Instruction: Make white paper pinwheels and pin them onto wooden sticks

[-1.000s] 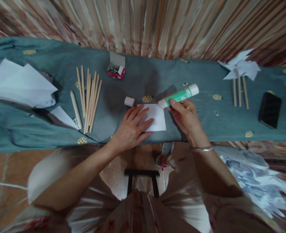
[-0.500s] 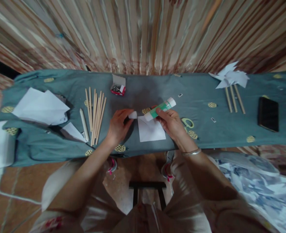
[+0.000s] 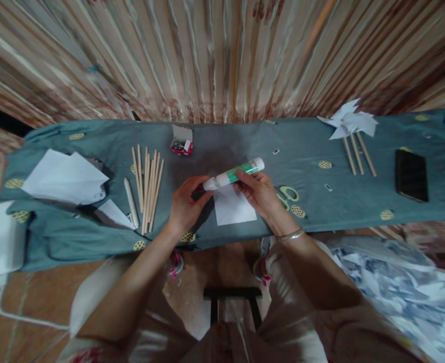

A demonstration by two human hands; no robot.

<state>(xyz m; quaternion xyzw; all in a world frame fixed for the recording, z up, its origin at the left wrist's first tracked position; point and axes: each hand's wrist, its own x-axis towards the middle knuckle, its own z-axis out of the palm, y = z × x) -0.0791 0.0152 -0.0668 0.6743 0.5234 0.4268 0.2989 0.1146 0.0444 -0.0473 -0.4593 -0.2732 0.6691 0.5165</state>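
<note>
My right hand [image 3: 258,189] is closed around a green and white glue stick [image 3: 241,172], tilted with its left end lower. Between the fingertips of my left hand [image 3: 187,201] is the white glue stick cap [image 3: 210,184]. The cap meets the left end of the glue stick; I cannot tell how far it is pushed on. Just below the glue stick, a white square of paper [image 3: 236,207] with crease lines lies on the cloth, its upper edge partly covered by my right hand and the stick.
Left are wooden sticks [image 3: 152,191], a white pen-like tool [image 3: 130,201] and white sheets [image 3: 63,176]. Behind stands an open box of small metal pieces [image 3: 182,141]. Right are green-handled scissors [image 3: 289,193], paper pinwheels [image 3: 353,123] on sticks and a black phone [image 3: 411,175].
My two hands have come together: the glue stick has moved left and the cap now touches its end. Before, there was a gap between them. The view has shifted slightly.
</note>
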